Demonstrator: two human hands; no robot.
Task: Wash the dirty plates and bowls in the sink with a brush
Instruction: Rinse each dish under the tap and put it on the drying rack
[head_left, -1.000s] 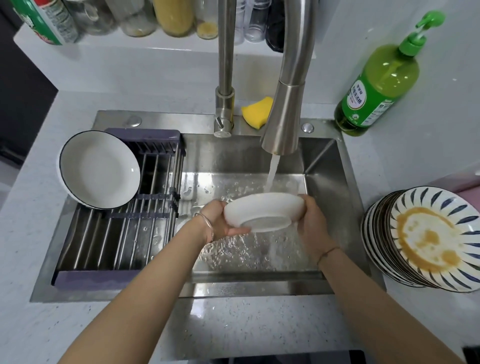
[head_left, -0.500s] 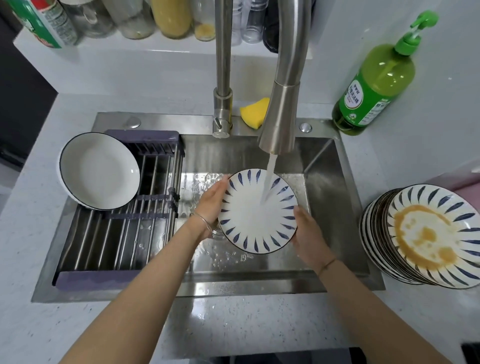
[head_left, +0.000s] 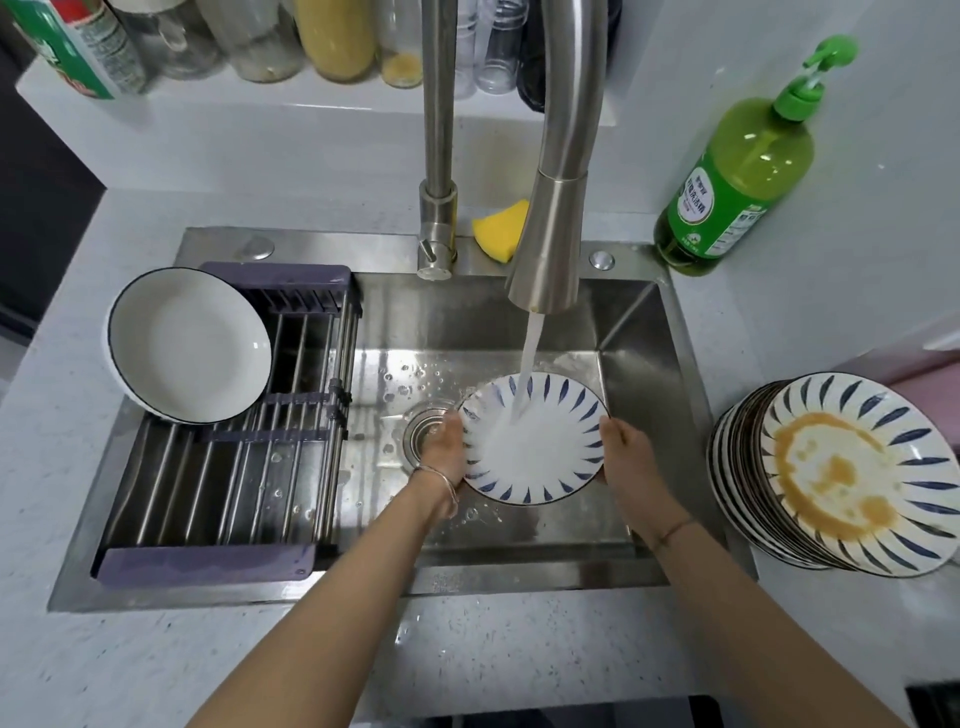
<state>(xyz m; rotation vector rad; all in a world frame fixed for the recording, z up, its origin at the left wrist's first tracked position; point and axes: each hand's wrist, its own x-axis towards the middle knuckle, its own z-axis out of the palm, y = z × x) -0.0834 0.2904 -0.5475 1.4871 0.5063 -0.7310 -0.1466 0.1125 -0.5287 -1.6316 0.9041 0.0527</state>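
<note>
White with a dark rim, a clean bowl (head_left: 189, 345) leans on the purple-framed drying rack (head_left: 208, 564) that spans the left half of the steel sink (head_left: 644, 322). Past the drain (head_left: 423, 434) I have the left hand (head_left: 447, 452) on the left rim of the blue-striped plate (head_left: 550, 467), fingers (head_left: 451, 428) clasped round the edge, though most of them are hidden behind it. The plate is held over the basin, face up to the camera, and water (head_left: 530, 353) from the tap (head_left: 553, 234) lands on its upper half and spreads over the white centre. The right hand (head_left: 626, 460) clasps the opposite rim the same way. I judge this to be the rinse, and the face looks clear of stains. To do it well I would turn the plate slowly by its rim so the stream sweeps every stripe, hold a slight tilt so the runoff falls into the basin and not onto the bench (head_left: 467, 660), and grip firmly, since wet glaze is slippery. No brush shows anywhere; a yellow sponge (head_left: 501, 231) lies behind the tap. Further right a green soap bottle (head_left: 737, 182) stands at the back corner, and a stack of dirty plates (head_left: 852, 473) sits on the bench, the top one smeared with orange sauce, so I reckon most of the job lies ahead.
</note>
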